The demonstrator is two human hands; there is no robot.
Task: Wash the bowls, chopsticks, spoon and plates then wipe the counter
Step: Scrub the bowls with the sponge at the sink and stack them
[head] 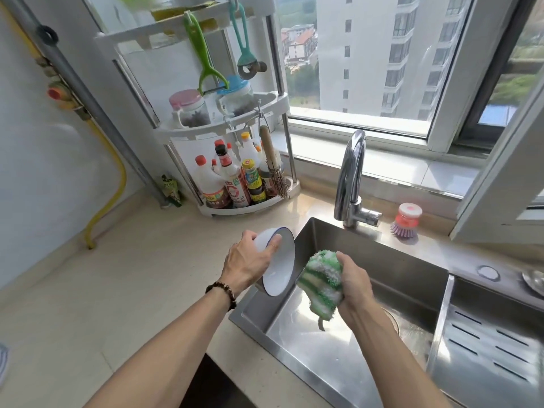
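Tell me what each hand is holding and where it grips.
Left hand holds the white bowl by its rim, fingers curled inside. Right hand grips the green-striped cloth bunched at its side.

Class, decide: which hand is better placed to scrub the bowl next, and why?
Right. The right hand already grips the green striped cloth beside the tilted white bowl, which the left hand holds.

Bowl (278, 265): white, thin blue rim line. Cloth (322, 282): green-and-white stripes. Table (123, 275): beige. Sink (338, 348): steel grey. Brush (406, 220): red-orange, purple bristles.
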